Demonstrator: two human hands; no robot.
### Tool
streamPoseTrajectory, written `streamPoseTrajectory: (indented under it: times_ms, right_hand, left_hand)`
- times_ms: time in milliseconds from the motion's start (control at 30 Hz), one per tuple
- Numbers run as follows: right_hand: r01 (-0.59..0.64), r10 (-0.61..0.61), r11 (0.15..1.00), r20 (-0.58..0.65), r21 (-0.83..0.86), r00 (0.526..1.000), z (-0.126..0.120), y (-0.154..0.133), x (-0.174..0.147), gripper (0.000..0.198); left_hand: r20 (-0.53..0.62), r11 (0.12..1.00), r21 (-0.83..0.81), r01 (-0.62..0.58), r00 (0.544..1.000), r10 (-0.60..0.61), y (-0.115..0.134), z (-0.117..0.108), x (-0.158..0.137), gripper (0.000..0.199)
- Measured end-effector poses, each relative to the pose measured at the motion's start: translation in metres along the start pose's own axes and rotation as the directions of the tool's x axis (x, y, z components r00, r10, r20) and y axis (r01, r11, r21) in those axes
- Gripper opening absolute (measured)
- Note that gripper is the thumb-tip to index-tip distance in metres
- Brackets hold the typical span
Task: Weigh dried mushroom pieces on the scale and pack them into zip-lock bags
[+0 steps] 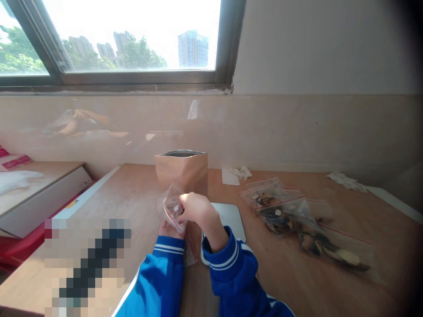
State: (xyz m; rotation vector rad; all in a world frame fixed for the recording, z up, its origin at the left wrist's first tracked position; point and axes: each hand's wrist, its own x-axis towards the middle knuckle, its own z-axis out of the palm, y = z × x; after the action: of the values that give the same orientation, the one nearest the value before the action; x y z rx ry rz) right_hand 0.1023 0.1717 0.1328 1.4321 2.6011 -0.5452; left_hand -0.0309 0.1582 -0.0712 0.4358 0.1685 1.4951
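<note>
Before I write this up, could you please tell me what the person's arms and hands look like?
The left hand and right hand are ungloved. The left sleeve and right sleeve are bright blue, with white stripes around the cuffs and white trim lengthwise.

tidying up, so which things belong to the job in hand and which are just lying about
Likely belong:
clear zip bag, in the left hand, right hand at it
brown pouch, standing open just beyond
white flat object, partly hidden
filled zip bags, to the right

Likely lying about:
white card at the back
crumpled white item beside it
another crumpled white item, far right
</note>
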Motion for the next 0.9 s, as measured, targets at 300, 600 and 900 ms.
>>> streamPoseTrajectory:
  times_ms: [300,600,900]
  right_hand:
    - [0.164,-0.137,0.981,-0.23,0.102,0.963,0.005,0.015,-0.003,0.014]
    - [0.522,-0.038,0.845,-0.96,0.117,0.276,0.001,0.042,0.04,0.016]
    - [0.437,0.043,0.881,-0.951,0.181,0.307,0.015,0.055,0.065,0.019]
  left_hand:
    - [-0.209,0.991,0.113,0.07,0.977,-0.045,-0.005,-0.006,0.003,0.035]
    - [-0.34,0.984,0.071,0.164,0.931,-0.131,-0.006,-0.01,0.005,0.03]
    - [-0.239,0.98,0.054,0.193,0.955,-0.175,-0.004,-0.016,0.004,0.031]
